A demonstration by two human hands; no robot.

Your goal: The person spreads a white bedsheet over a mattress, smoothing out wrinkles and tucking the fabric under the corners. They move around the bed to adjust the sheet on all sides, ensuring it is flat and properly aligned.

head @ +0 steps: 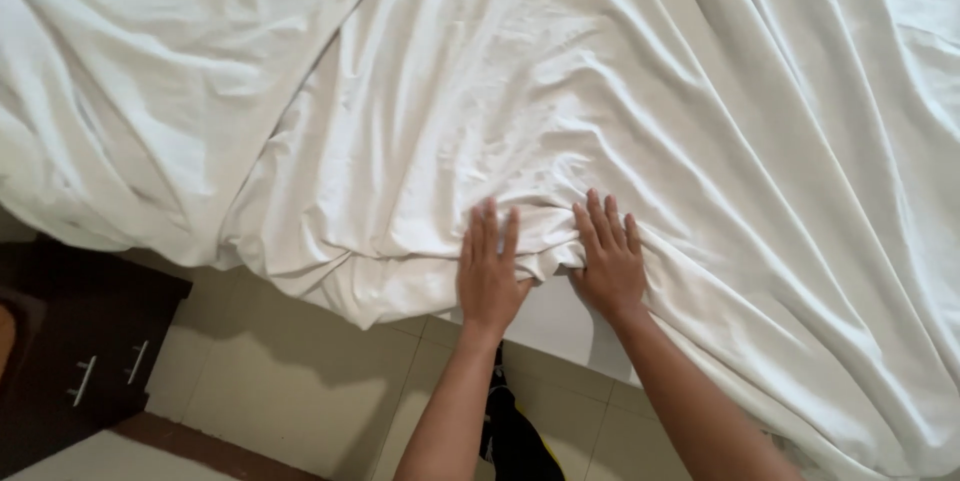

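White sheet, rumpled, spread over the bed and hanging off its near edge above the tiled floor. Left hand and right hand lie flat on bunched folds, fingers extended, gripping nothing. Dark cabinet near left.

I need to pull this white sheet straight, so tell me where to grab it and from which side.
Grip the bunched fold of the white sheet lying between the left hand and the right hand, at the mattress corner. Come from the near floor side, fingers over the ridge. The cloth gathers thick there and creases fan out from it, so it probably gives the firmest hold.
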